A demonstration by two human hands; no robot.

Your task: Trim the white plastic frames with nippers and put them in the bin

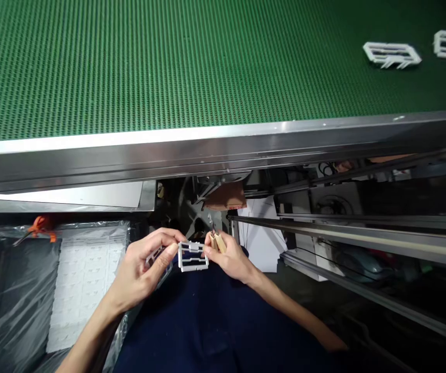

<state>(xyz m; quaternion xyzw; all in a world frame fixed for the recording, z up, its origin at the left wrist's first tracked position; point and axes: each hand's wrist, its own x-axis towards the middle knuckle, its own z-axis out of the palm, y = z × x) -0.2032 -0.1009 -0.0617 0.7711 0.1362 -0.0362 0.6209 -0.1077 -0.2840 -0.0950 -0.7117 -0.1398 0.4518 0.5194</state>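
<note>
Two bare hands, both gripping narrowly: left hand (145, 267) pinches a white plastic frame (192, 257); right hand (232, 257) holds a tan piece (218, 242) just beside it (material unclear). Green mesh conveyor belt (168, 62) lies beyond the grip.

Green dimpled conveyor belt (129, 62) fills upper frame, evenly lit, bounded by a stainless steel side rail (207, 147) running across mid-frame. Below the rail, dim machine underside: long metal guide rails (378, 238) at right, brown cardboard (226, 199) and a white sheet (261, 233) at centre. Lower left: plastic-lined bin (16, 280), orange clamp (40, 228) on its rim.
</note>
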